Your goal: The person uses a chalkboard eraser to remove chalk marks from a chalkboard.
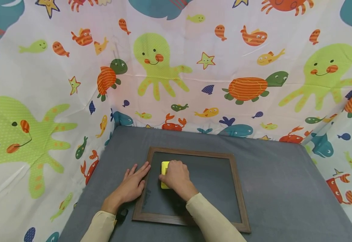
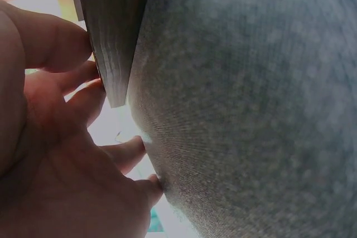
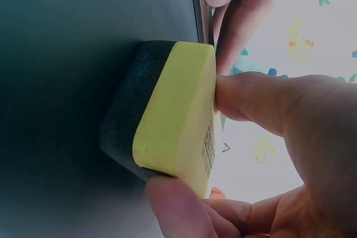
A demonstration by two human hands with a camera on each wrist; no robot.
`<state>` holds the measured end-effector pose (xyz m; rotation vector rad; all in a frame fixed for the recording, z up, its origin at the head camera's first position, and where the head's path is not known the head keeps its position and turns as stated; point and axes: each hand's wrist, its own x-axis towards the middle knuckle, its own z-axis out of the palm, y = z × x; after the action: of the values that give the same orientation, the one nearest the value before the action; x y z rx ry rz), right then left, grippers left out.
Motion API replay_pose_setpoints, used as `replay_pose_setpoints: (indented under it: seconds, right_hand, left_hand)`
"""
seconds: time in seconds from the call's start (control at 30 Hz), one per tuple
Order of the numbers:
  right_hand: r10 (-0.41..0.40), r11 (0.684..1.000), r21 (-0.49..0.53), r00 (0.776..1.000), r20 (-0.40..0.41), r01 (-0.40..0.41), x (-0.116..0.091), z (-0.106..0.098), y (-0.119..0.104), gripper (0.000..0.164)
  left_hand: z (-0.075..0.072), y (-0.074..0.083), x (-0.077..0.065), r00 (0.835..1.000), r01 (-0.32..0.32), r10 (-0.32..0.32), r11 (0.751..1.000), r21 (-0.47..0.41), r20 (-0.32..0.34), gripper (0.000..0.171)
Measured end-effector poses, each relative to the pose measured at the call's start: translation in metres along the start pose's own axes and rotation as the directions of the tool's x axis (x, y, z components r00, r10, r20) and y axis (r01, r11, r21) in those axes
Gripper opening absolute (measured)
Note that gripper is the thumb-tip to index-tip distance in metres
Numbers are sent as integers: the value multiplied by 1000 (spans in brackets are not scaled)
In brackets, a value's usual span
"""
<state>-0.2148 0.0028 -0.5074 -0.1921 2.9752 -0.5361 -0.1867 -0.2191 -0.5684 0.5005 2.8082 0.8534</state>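
Note:
A chalkboard (image 1: 206, 181) in a brown wooden frame (image 1: 194, 153) lies flat on the table. My right hand (image 1: 178, 177) holds a yellow board eraser (image 1: 163, 164) on the left part of the board. In the right wrist view the eraser (image 3: 173, 110) shows a dark felt side against the dark surface, with thumb and fingers gripping its yellow back. My left hand (image 1: 130, 186) rests along the left side of the frame, fingers spread. The left wrist view shows that hand (image 2: 72, 137) touching the frame's edge (image 2: 111, 43), some fingertips on the cloth.
Grey cloth (image 1: 281, 188) covers the table. A curtain (image 1: 194, 77) printed with sea animals hangs behind and at both sides. A small dark object (image 1: 122, 215) shows by the left wrist. Faint pale smudges mark the board's left part.

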Motion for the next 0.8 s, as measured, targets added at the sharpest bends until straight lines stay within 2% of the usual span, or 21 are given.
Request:
replay_pose_setpoints:
  seconds: [0.47, 0.8]
  right_hand:
    - [60, 998, 16, 998, 13, -60, -6, -4, 17, 50]
    - [68, 997, 41, 998, 10, -68, -11, -9, 34, 44]
  left_hand:
    - [2, 0, -5, 1000, -7, 7, 1000, -11, -14, 65]
    - [2, -2, -5, 1000, -20, 20, 1000, -17, -6, 65]
